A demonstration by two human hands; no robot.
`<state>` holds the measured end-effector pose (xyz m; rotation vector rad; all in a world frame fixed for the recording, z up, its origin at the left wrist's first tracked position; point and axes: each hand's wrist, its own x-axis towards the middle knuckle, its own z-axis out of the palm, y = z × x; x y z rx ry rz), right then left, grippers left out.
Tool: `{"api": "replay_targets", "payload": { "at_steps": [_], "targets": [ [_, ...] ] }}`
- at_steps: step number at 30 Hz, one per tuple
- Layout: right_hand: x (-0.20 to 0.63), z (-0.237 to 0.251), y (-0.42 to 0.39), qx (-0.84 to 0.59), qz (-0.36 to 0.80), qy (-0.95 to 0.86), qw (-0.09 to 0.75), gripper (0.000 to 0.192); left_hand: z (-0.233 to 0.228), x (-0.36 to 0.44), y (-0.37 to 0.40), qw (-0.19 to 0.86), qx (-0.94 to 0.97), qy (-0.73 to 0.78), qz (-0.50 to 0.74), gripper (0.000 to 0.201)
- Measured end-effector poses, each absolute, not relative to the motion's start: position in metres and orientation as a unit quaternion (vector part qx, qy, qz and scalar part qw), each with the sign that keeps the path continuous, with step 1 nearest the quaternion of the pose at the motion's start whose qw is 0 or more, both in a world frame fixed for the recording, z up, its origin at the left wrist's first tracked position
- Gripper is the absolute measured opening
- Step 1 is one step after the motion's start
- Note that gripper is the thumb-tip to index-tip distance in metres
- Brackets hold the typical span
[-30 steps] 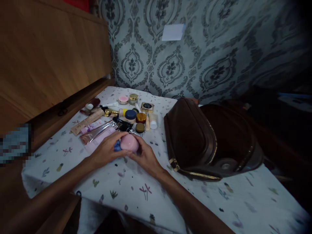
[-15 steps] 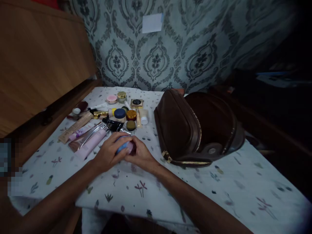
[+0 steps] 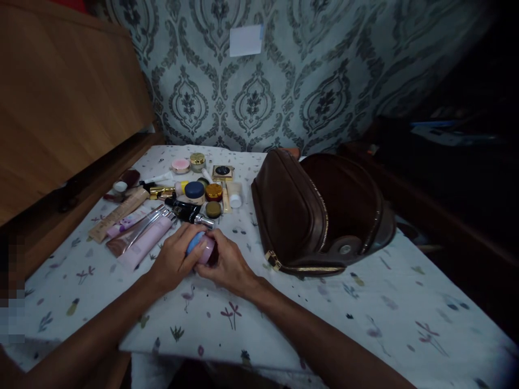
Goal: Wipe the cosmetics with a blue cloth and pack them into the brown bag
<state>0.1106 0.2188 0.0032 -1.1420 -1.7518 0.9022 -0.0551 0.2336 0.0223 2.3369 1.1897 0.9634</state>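
Observation:
Both my hands meet over a small round pink container point(image 3: 206, 249) with a blue part point(image 3: 193, 243) on its left side. My left hand point(image 3: 175, 260) curls round the blue part and my right hand point(image 3: 226, 263) grips the pink body from the right. They rest on a table under a white cloth printed with small plants point(image 3: 284, 313). Just beyond my fingers lies a spread of cosmetics: pink tubes point(image 3: 144, 240), a black tube point(image 3: 184, 209) and several small jars point(image 3: 205, 192).
An open brown zip bag point(image 3: 320, 216) lies to the right of my hands, its mouth facing right. A wooden cabinet point(image 3: 68, 102) stands at the left. Patterned wallpaper with a white note point(image 3: 245, 40) is behind the table. Dark furniture sits at the right.
The pink container has been turned between my hands, so more of its blue part now shows. The view has shifted a little to the right.

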Motion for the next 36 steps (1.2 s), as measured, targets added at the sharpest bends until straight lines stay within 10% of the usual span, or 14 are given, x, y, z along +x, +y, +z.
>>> {"api": "replay_targets", "payload": {
  "at_steps": [20, 36],
  "targets": [
    [0.112, -0.003, 0.215, -0.398, 0.340, -0.747, 0.410, 0.049, 0.038, -0.053, 0.246, 0.378, 0.721, 0.428, 0.391, 0.043],
    [0.112, 0.002, 0.230, -0.387, 0.587, -0.461, 0.542, 0.062, 0.020, -0.049, 0.239, 0.411, 0.719, 0.389, 0.402, 0.079]
  ]
}}
